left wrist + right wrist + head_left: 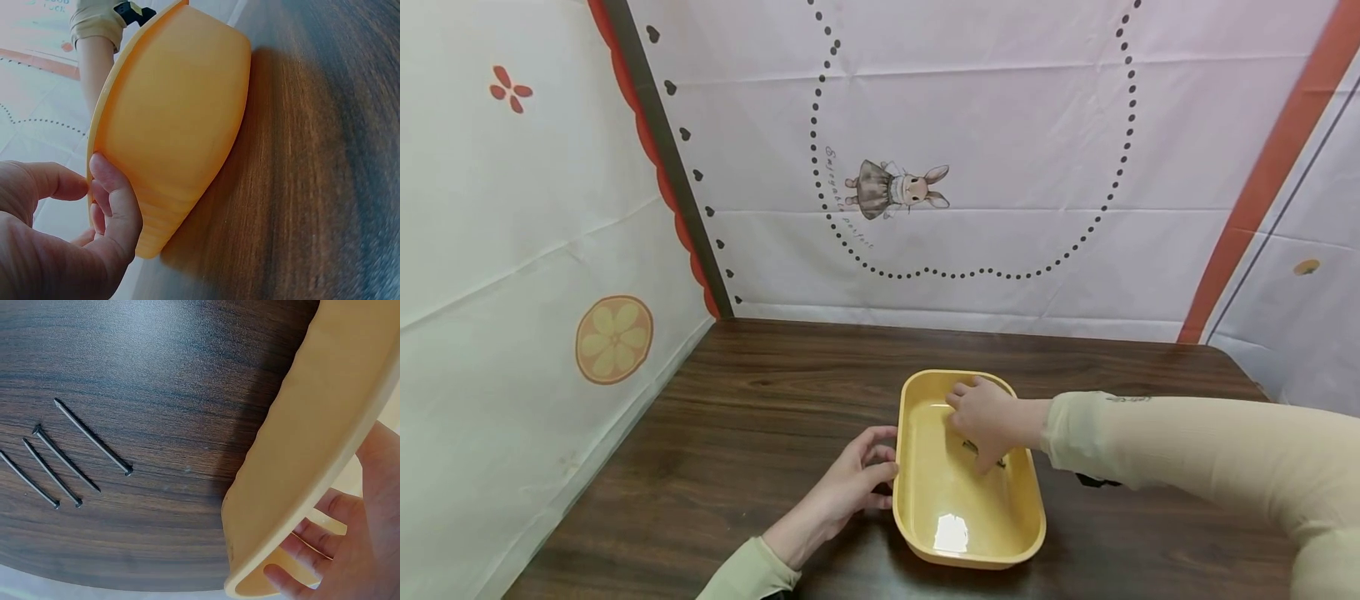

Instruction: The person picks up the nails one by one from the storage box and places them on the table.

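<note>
A yellow rectangular tray (pixel 955 500) with rounded corners stands on the table. My left hand (pixel 853 479) is at its left side, thumb tip against the rim and loosely bent fingers along the outer wall. My right hand (pixel 992 421) reaches over the right rim into the tray, thumb and fingers spread apart near the bottom. Under it a dark, thin metal piece (pixel 970 447) shows partly, the rest hidden by the hand. In the right wrist view, several dark nails (pixel 94 436) lie on the table to the right of the tray.
The dark wood-grain table (pixel 760 400) has its far edge against a white printed cloth (pixel 1000 167). Another cloth (pixel 490 333) closes off the left side. The right sleeve (pixel 1210 442) crosses above the table's right part and hides the nails from the head view.
</note>
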`<state>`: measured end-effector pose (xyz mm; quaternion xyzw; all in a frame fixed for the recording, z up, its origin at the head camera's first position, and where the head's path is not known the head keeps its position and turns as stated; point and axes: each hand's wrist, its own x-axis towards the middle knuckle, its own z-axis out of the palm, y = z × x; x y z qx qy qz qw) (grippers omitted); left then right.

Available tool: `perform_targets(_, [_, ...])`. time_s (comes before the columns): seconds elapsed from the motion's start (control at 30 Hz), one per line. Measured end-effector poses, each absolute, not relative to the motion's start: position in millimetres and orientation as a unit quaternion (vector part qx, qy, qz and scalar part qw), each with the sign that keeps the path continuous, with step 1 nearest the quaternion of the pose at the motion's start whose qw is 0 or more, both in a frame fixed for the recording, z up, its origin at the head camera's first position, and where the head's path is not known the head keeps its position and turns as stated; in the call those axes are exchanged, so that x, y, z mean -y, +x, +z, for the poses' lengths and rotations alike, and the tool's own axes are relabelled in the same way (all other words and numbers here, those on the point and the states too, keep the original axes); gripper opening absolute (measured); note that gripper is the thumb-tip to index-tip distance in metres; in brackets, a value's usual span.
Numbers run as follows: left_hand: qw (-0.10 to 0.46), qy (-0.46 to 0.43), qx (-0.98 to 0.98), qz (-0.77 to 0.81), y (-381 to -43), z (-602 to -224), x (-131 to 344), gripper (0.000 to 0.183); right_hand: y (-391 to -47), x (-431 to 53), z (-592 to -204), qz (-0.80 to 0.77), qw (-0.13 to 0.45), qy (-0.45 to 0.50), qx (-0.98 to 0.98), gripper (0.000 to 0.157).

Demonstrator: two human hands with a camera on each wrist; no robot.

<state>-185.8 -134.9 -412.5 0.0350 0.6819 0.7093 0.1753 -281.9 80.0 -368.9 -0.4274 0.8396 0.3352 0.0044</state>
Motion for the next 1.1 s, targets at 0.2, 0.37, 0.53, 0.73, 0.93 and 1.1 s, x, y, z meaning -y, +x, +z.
perform_targets(0.2, [0.177, 0.036, -0.681, 0.709, -186, -411, 136, 0.054, -284, -75, -371, 0.349, 0.002, -0.433, -0.831, 0.056])
perform_targets(0.37, [0.178, 0.038, -0.681, 0.709, -186, -411, 136, 0.054, -283, -67, -370, 0.352, 0.004, -0.431, -0.831, 0.053])
perform_targets(0.53, [0.178, 0.038, -0.68, 0.71, -186, -411, 136, 0.053, -284, -59, -370, 0.359, 0.024, -0.426, -0.83, 0.054])
perform_targets(0.73, [0.174, 0.039, -0.679, 0.712, -186, -412, 136, 0.053, -284, -52, -370, 0.374, 0.025, -0.429, -0.822, 0.058])
perform_targets(0.93, [0.172, 0.038, -0.68, 0.712, -187, -413, 136, 0.053, -285, -48, -372, 0.373, 0.032, -0.428, -0.823, 0.058])
perform_targets(1.1, [0.173, 0.037, -0.679, 0.713, -186, -413, 136, 0.053, -284, -45, -372, 0.36, 0.037, -0.434, -0.825, 0.053])
